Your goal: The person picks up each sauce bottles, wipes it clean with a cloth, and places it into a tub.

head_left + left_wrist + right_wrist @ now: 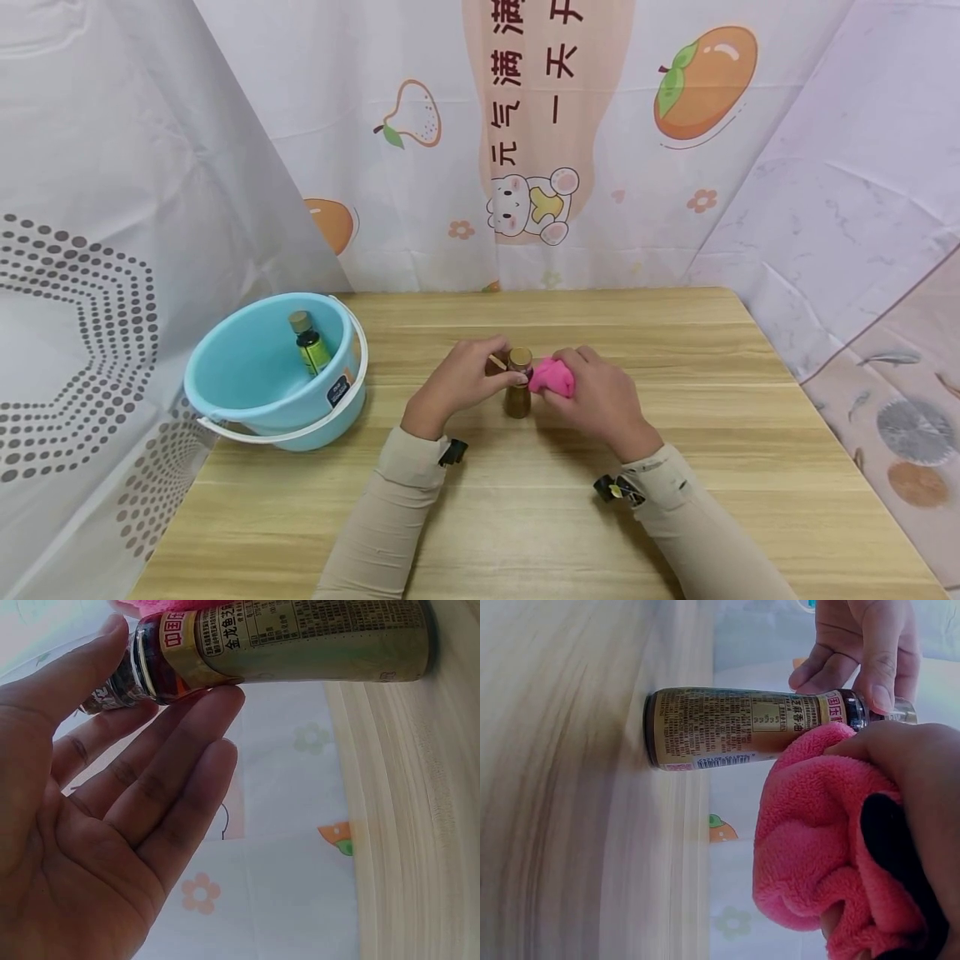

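Observation:
A sesame oil bottle [518,404] with a gold cap and printed label stands upright on the wooden table. My left hand [463,375] pinches its neck between thumb and fingers; in the left wrist view the other fingers extend beside the bottle [300,645]. From the other side, my right hand [606,402] grips a bunched pink cloth [553,377]. In the right wrist view the fluffy cloth [810,832] lies against the upper part of the bottle [712,727], near the neck, and covers some of the label. Part of the right hand's grip is hidden by the cloth.
To the left, a light blue bucket [258,417] with a white handle stands on the table [675,333]. A dark bottle [310,342] with a yellow-green label leans inside it. Printed curtains [420,192] hang behind the table's far edge.

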A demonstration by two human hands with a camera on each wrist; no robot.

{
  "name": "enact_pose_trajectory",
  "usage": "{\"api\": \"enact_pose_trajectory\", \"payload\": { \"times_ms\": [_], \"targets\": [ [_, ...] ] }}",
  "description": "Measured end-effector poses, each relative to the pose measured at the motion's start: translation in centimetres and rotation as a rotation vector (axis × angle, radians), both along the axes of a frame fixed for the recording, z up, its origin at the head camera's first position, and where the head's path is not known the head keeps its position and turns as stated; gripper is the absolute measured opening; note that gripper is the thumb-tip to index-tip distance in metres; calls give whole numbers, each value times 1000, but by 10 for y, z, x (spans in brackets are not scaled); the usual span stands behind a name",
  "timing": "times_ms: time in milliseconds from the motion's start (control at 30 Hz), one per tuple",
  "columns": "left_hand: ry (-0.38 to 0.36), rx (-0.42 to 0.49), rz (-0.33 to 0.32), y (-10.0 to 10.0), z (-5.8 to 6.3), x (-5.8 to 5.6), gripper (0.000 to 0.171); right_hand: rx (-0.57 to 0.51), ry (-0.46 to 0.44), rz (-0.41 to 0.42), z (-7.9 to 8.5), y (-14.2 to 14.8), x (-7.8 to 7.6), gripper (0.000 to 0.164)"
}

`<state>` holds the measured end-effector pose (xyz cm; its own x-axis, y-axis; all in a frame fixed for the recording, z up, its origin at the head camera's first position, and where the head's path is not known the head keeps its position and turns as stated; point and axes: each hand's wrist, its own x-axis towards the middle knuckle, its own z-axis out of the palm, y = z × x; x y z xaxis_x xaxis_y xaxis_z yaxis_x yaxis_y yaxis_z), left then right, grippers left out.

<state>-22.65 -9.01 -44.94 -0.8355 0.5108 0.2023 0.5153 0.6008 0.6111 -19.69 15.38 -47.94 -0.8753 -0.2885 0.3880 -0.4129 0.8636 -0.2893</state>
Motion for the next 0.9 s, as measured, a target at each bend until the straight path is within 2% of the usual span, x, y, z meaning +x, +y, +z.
{"api": "enact_pose_trajectory", "payload": {
  "times_ms": [500, 767, 900],
  "targets": [
    [28, 20, -3, 1, 2, 1, 26, -114, 183, 75, 5, 0, 2, 48],
    [36, -17, -10, 2, 1, 0, 37, -99, 143, 60, 8, -2, 4, 50],
    [30, -18, -36, 1, 1, -1, 36, -84, 116, 53, 9, -2, 5, 48]
  ]
}}
